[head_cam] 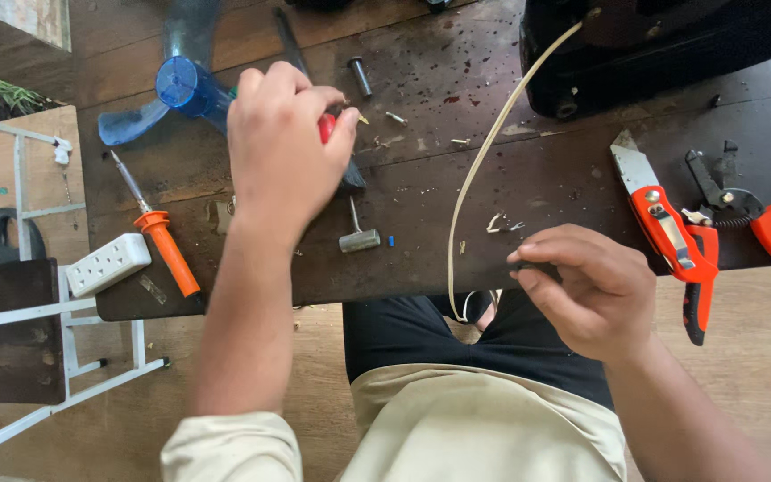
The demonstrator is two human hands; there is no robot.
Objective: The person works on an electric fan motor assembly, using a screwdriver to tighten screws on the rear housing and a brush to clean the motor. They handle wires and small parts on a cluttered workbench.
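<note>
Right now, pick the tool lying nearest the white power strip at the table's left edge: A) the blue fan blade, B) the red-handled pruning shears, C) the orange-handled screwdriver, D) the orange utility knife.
C: the orange-handled screwdriver lies right beside the white power strip at the left edge, while the utility knife and pruning shears lie at the far right of the table.

We've got open room mid-table (421, 192); the cream wire (484, 152) cuts across it, the screwdriver (161, 234) blocks the left edge, and the cutters (671, 234) crowd the right edge.
</note>
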